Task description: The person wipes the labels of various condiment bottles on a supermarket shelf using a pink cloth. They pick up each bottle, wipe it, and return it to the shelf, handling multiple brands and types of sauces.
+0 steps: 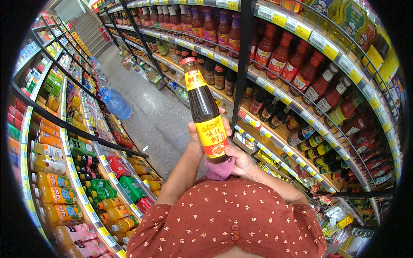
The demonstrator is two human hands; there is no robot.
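Note:
A glass bottle of dark sauce [204,108] with a red cap and yellow-and-red labels is held in front of my chest, tilted slightly to the left. My left hand [195,139] grips its lower half, the thumb on the left side and fingertips showing past the right edge. Near the base, my right hand [242,161] rests its thumb against the bottle's right side. A pink cloth [220,168] is bunched in the right hand beneath the bottle's bottom. The rest of the right hand's fingers are hidden behind the cloth and bottle.
Shelves to the right hold sauce bottles [274,59], with a wire rail [309,96] along one front edge. Juice bottles [61,195] and cans line the left shelves. Between them runs a tiled aisle [155,109], where large blue water bottles [117,103] stand on the left.

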